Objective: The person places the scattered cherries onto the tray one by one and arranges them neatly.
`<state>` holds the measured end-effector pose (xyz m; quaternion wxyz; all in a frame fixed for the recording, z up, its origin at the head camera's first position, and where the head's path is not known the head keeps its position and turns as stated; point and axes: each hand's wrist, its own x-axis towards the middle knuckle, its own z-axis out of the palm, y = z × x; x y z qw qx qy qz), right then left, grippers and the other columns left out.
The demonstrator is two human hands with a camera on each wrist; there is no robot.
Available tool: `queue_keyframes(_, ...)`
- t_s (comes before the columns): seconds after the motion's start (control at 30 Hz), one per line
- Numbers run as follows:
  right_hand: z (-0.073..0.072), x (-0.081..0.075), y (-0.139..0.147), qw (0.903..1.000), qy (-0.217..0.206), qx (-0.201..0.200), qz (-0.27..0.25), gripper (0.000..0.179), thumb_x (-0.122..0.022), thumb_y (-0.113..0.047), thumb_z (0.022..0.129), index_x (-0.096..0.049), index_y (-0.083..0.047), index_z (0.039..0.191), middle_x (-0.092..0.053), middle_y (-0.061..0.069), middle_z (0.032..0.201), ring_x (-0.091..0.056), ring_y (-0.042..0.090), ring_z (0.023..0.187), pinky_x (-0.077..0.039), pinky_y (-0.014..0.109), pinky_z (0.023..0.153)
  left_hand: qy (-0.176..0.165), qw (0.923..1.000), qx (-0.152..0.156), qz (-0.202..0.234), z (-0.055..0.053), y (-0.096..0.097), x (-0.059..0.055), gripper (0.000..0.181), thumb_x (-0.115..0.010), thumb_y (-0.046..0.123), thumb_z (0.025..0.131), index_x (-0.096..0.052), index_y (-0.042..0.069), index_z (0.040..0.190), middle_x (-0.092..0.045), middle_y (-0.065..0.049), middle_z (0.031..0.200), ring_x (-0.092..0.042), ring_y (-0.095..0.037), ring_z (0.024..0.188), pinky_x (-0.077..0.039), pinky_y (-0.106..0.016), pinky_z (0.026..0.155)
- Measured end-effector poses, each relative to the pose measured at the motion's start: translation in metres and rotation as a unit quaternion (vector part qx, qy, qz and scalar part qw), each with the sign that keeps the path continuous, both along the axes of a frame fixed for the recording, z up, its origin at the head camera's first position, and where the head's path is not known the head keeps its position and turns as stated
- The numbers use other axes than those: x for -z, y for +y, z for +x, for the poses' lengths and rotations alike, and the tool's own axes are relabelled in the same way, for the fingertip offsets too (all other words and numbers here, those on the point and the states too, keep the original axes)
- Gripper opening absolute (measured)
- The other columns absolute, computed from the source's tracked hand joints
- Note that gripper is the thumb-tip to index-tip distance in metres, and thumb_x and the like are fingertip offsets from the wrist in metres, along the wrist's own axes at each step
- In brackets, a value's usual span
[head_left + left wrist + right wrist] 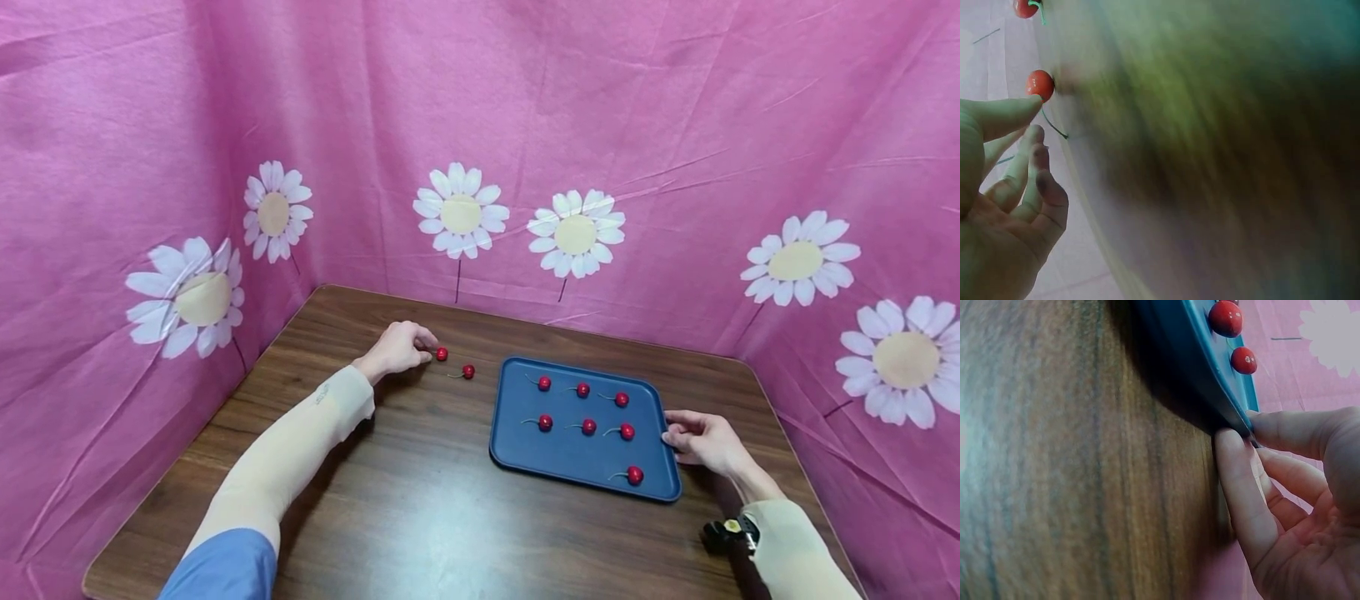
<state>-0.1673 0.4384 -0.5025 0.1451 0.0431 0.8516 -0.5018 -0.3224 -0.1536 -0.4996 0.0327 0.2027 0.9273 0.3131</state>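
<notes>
My left hand (401,346) is at the back left of the table, its fingertips right at a red cherry (442,354) with a stem. In the left wrist view one fingertip overlaps the lower edge of that cherry (1040,85), and the other fingers stand apart from it, the thin stem hanging in the gap. Another cherry (468,372) lies just to the right. My right hand (705,442) pinches the right rim of a dark blue tray (570,454), the thumb and fingers on either side of the edge (1235,403). Several stemmed cherries lie in rows on the tray.
The brown wood-grain table (420,508) carries everything. A pink cloth (645,100) printed with white daisies hangs around its back and sides. A black strap with a buckle (731,533) is at the right wrist.
</notes>
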Motion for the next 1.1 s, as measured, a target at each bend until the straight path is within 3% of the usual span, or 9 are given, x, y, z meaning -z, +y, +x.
queue_keyframes(0.2, 0.001, -0.001, -0.001, 1.0000, 0.002, -0.001, -0.004, 0.063, -0.070, -0.002, 0.107, -0.041, 0.023, 0.157, -0.072, -0.010, 0.097, -0.072, -0.003, 0.087, -0.069, 0.030, 0.077, 0.028, 0.9983, 0.003, -0.051, -0.070, -0.013, 0.074, 0.027, -0.090, 0.032, 0.090, -0.089, 0.032, 0.117, -0.087, 0.015, 0.112, -0.079, -0.015, 0.109, -0.061, -0.042, 0.099)
queue_keyframes(0.27, 0.001, -0.001, -0.001, 1.0000, 0.003, -0.001, -0.004, 0.063, -0.070, -0.002, 0.107, -0.041, 0.023, 0.157, -0.072, -0.010, 0.096, -0.072, -0.003, 0.087, -0.069, 0.030, 0.077, 0.035, 0.9967, 0.014, -0.072, -0.078, -0.012, 0.078, 0.024, -0.088, 0.035, 0.092, -0.090, 0.034, 0.115, -0.087, 0.016, 0.111, -0.080, -0.016, 0.110, -0.062, -0.044, 0.098)
queue_keyframes(0.4, 0.001, -0.001, 0.000, 1.0000, 0.003, -0.001, -0.004, 0.063, -0.070, -0.002, 0.107, -0.041, 0.023, 0.157, -0.072, -0.010, 0.096, -0.072, -0.003, 0.087, -0.069, 0.030, 0.077, 0.031, 0.9958, 0.015, -0.085, -0.083, -0.008, 0.079, 0.016, -0.086, 0.036, 0.092, -0.090, 0.039, 0.107, -0.086, 0.020, 0.106, -0.079, -0.013, 0.109, -0.063, -0.043, 0.097)
queue_keyframes(0.6, 0.000, 0.000, 0.001, 1.0000, 0.001, -0.005, -0.003, 0.062, -0.068, -0.001, 0.108, -0.040, 0.023, 0.157, -0.073, -0.009, 0.098, -0.072, -0.004, 0.089, -0.069, 0.030, 0.078, 0.046, 0.9959, 0.024, -0.074, -0.074, -0.004, 0.071, 0.007, -0.085, 0.039, 0.095, -0.090, 0.036, 0.097, -0.085, 0.017, 0.099, -0.076, -0.013, 0.098, -0.061, -0.039, 0.090)
queue_keyframes(0.73, 0.000, -0.001, 0.000, 1.0000, 0.001, -0.003, -0.003, 0.062, -0.069, -0.002, 0.108, -0.041, 0.023, 0.157, -0.074, -0.008, 0.098, -0.073, -0.004, 0.089, -0.069, 0.030, 0.077, 0.028, 0.9978, 0.019, -0.057, -0.039, 0.004, 0.028, 0.009, -0.084, 0.032, 0.097, -0.091, 0.027, 0.098, -0.088, 0.006, 0.102, -0.077, -0.021, 0.100, -0.061, -0.045, 0.093)
queue_keyframes(0.83, 0.001, -0.002, 0.000, 1.0000, 0.002, -0.003, -0.004, 0.062, -0.069, -0.001, 0.108, -0.041, 0.023, 0.157, -0.074, -0.008, 0.098, -0.073, -0.004, 0.088, -0.069, 0.030, 0.077, 0.013, 0.9983, -0.002, -0.057, -0.009, 0.012, -0.008, 0.007, -0.085, 0.023, 0.097, -0.092, 0.023, 0.098, -0.088, 0.002, 0.104, -0.078, -0.024, 0.104, -0.061, -0.049, 0.098)
queue_keyframes(0.93, 0.002, -0.002, -0.001, 1.0000, 0.003, -0.003, -0.004, 0.061, -0.068, -0.001, 0.108, -0.041, 0.024, 0.157, -0.074, -0.008, 0.098, -0.073, -0.004, 0.088, -0.069, 0.030, 0.077, 0.017, 0.9977, -0.016, -0.063, 0.001, 0.014, -0.016, 0.008, -0.084, 0.022, 0.099, -0.092, 0.023, 0.100, -0.089, 0.002, 0.107, -0.078, -0.024, 0.107, -0.060, -0.047, 0.101)
queue_keyframes(1.1, 0.003, -0.002, -0.002, 1.0000, 0.006, 0.000, -0.006, 0.061, -0.069, 0.001, 0.107, -0.041, 0.024, 0.157, -0.074, -0.009, 0.097, -0.073, -0.004, 0.087, -0.069, 0.031, 0.076, 0.016, 0.9978, -0.032, -0.055, 0.005, 0.015, -0.016, 0.007, -0.085, 0.024, 0.099, -0.092, 0.022, 0.101, -0.089, 0.001, 0.109, -0.078, -0.023, 0.109, -0.060, -0.046, 0.101)
